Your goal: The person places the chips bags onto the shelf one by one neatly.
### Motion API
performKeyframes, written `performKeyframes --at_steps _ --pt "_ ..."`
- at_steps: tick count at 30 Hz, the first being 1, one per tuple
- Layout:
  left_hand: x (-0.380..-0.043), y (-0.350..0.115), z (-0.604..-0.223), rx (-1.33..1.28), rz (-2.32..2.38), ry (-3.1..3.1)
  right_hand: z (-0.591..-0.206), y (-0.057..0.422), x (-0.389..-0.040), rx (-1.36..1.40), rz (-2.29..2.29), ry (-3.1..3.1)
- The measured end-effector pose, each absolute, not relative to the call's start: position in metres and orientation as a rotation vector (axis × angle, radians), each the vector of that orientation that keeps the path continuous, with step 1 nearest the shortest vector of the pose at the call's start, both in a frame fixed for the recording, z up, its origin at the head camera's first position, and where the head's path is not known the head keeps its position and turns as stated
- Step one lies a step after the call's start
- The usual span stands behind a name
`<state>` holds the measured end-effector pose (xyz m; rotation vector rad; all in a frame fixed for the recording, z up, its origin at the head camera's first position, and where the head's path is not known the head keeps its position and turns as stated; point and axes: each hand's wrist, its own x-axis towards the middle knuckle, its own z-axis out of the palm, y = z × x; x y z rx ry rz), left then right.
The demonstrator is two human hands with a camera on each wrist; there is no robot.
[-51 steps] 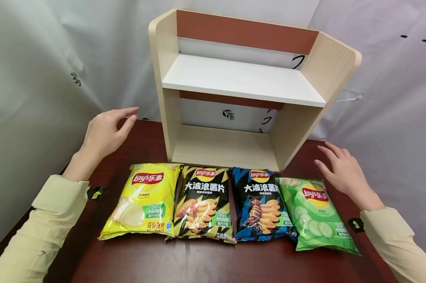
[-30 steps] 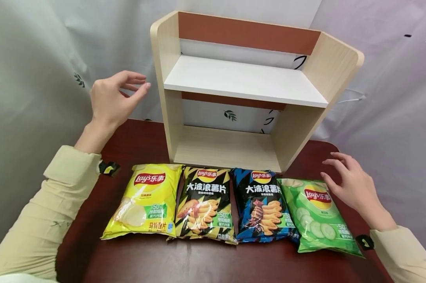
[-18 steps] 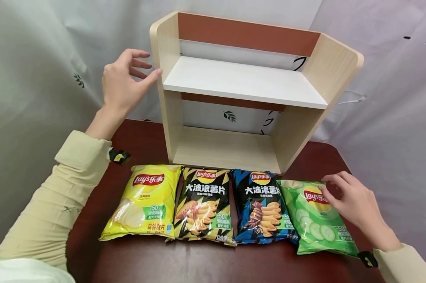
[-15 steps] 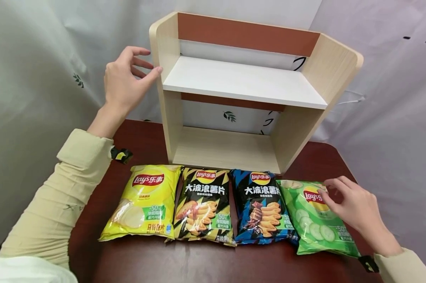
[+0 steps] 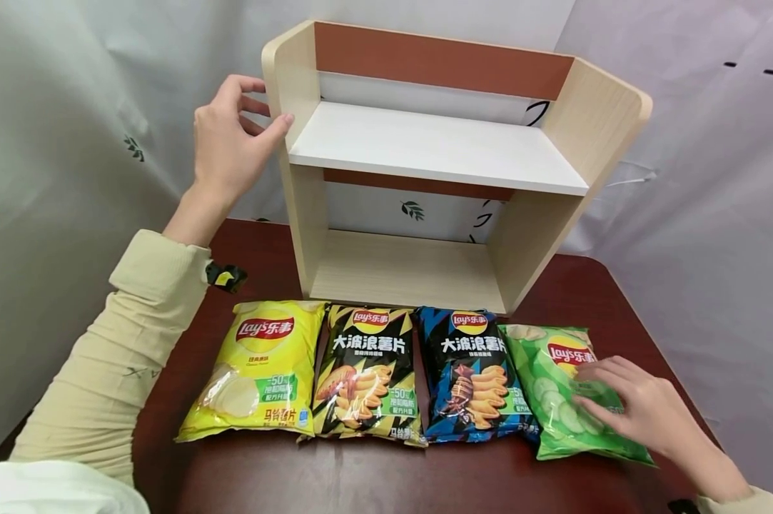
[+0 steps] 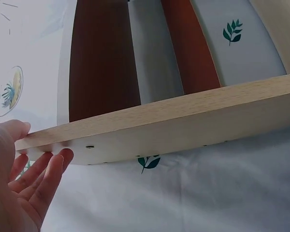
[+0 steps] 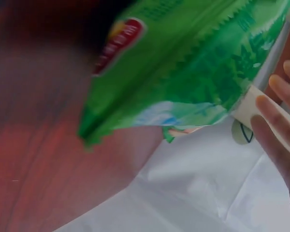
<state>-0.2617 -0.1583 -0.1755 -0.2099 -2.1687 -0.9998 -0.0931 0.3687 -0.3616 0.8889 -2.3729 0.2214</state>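
My left hand point(image 5: 230, 143) holds the left side panel of a two-tier wooden shelf point(image 5: 302, 214). In the left wrist view the thumb lies on the panel's edge point(image 6: 150, 114) and the fingertips point(image 6: 65, 153) meet its outer face. My right hand point(image 5: 646, 407) is over the green chip bag point(image 5: 556, 421), covering part of its right side, fingers loosely bent. The right wrist view shows this green bag point(image 7: 183, 67) close up and blurred, with the fingers point(image 7: 275, 116) apart from it at the right edge.
Left of the green bag, a blue-black chip bag point(image 5: 470, 385), a black-and-gold one point(image 5: 367, 385) and a yellow one point(image 5: 258, 378) lie in a row on the dark red table point(image 5: 360, 475), before the shelf. White cloth point(image 5: 714, 214) hangs around the table.
My left hand has risen from beside the shelf and taken hold of its left panel. My right hand has come down and inward over the green bag. The bags stay in place.
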Motion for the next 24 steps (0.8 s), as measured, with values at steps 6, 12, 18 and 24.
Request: performKeyframes --at_steps 6,12,18,24 --pt "-0.263 -0.156 -0.174 -0.198 -0.998 -2.16 -0.37 0.369 -0.078 0.92 0.15 -2.512" --pt "-0.262 -0.154 -0.176 -0.181 -0.983 -2.16 -0.373 0.369 -0.067 0.907 0.133 -2.626" --pt "-0.261 -0.151 -0.176 -0.204 -0.967 -2.142 -0.376 0.37 -0.063 0.953 0.119 -2.629" --pt "-0.262 -0.149 -0.174 -0.208 -0.972 -2.112 -0.382 0.373 -0.064 0.991 0.057 -2.606"
